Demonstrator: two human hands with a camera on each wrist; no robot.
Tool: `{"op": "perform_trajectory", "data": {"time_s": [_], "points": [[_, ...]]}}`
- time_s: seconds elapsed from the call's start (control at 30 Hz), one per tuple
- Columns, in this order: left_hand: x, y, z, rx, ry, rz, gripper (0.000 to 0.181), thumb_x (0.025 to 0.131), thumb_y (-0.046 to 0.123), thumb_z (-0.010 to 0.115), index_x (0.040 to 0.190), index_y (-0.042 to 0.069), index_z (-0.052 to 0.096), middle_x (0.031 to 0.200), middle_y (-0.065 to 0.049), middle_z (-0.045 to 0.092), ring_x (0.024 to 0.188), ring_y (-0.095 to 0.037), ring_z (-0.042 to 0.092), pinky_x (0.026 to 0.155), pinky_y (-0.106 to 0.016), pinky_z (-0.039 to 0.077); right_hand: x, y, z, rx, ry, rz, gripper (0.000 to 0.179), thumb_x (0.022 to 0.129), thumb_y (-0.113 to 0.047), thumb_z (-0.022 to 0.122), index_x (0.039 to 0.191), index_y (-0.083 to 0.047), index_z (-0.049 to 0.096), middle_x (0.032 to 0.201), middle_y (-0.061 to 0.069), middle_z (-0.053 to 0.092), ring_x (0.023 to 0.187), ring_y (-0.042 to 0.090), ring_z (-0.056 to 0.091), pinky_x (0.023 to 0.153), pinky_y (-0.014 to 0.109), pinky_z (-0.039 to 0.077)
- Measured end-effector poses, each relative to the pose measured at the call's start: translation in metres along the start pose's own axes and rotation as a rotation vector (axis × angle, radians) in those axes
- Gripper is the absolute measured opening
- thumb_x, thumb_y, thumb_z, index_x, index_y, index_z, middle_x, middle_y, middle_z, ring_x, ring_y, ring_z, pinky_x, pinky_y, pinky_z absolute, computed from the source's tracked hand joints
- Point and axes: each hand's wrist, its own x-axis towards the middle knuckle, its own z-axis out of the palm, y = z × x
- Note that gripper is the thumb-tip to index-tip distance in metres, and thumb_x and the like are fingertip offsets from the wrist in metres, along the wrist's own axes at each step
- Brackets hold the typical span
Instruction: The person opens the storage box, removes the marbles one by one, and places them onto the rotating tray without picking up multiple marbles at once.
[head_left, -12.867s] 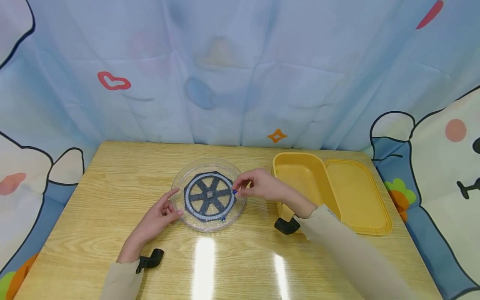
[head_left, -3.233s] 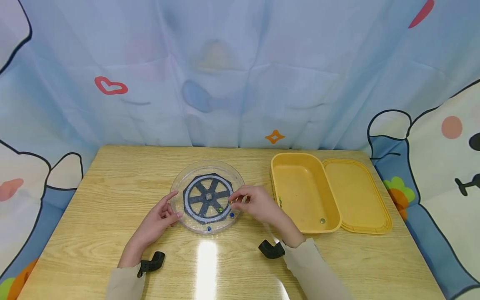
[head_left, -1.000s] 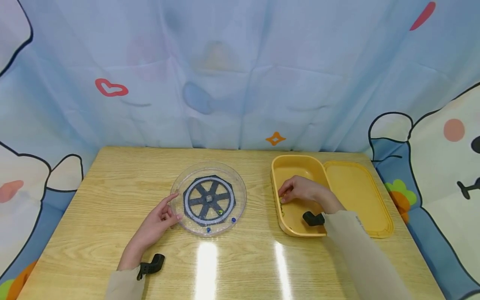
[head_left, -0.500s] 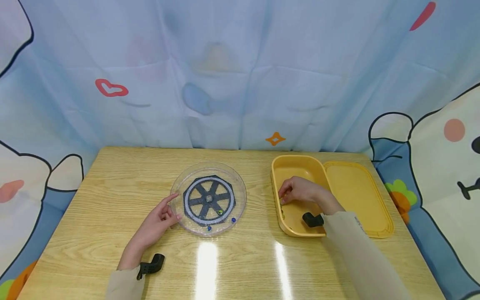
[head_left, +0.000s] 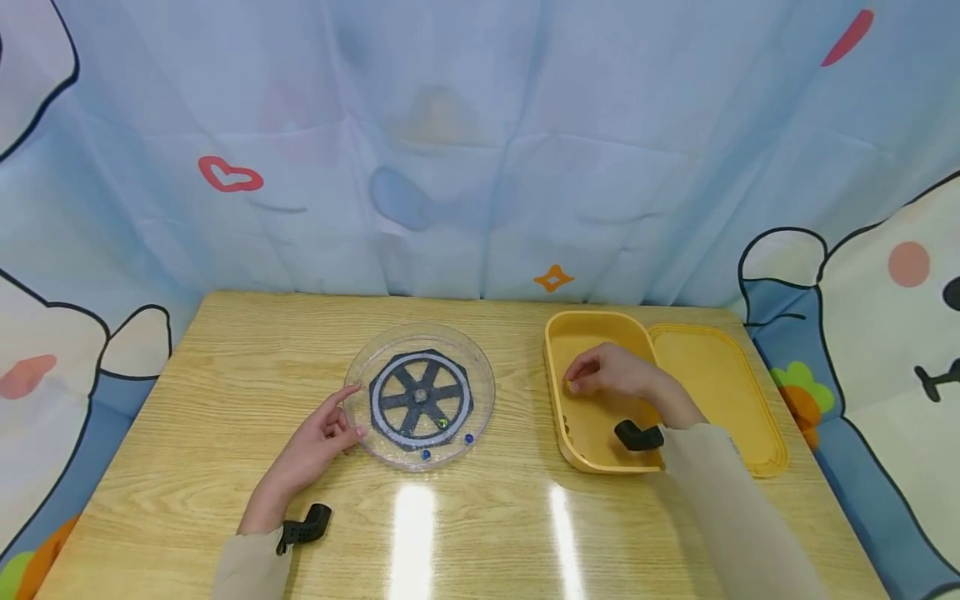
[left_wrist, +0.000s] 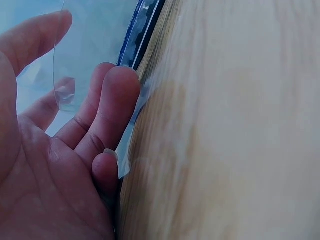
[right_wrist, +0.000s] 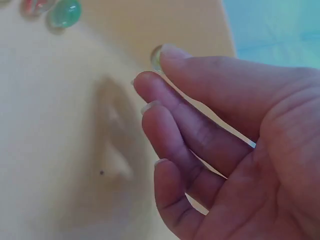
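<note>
The right hand point(head_left: 613, 371) pinches a small marble point(right_wrist: 156, 59) between thumb and fingertip inside the yellow box point(head_left: 592, 329), near two other marbles point(right_wrist: 66, 13); the left hand point(head_left: 318, 442) grips the rim of a clear dish point(head_left: 483, 362) holding two blue marbles point(head_left: 468, 438) and a green one point(head_left: 442, 423), while a yellow lid point(head_left: 716, 387) lies beside the box on the tabletop point(head_left: 262, 350)

Left hand point(head_left: 315, 444) loosely spread, right hand point(head_left: 617, 371) in a pinch

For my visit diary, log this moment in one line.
left hand: holds clear dish; right hand: pinches marble over yellow box; in dish: two blue marbles, one green marble
</note>
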Motion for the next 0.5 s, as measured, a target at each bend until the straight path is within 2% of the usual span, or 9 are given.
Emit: {"op": "perform_trajectory", "data": {"time_s": [0.2,0.37,0.5], "points": [[0.0,0.0,-0.001,-0.004,-0.005,0.005,0.067,0.096,0.015,0.068,0.154,0.015,0.036,0.085,-0.01,0.053,0.065,-0.021,0.053,0.06,-0.029,0.044,-0.011,-0.01,-0.004,0.01,0.067,0.019,0.018,0.093,-0.012,0.071,0.106,0.0,0.073,0.102,0.007,0.071,0.091,0.021,0.063,0.082,0.033,0.05],[0.0,-0.001,0.0,-0.006,-0.004,0.006,0.067,0.096,0.015,0.068,0.155,0.014,0.035,0.085,-0.01,0.053,0.065,-0.022,0.053,0.06,-0.03,0.044,-0.016,-0.017,-0.002,0.031,0.121,-0.039,0.018,0.095,-0.014,0.069,0.109,-0.003,0.072,0.105,0.009,0.07,0.093,0.022,0.062,0.081,0.031,0.051],[-0.001,0.0,0.0,-0.005,0.0,0.0,0.067,0.096,0.016,0.069,0.154,0.015,0.036,0.085,-0.01,0.054,0.066,-0.022,0.054,0.06,-0.03,0.045,-0.019,-0.029,0.004,0.019,0.193,-0.099,0.017,0.094,-0.018,0.071,0.108,-0.007,0.073,0.104,0.005,0.07,0.093,0.022,0.062,0.079,0.031,0.051]]}}
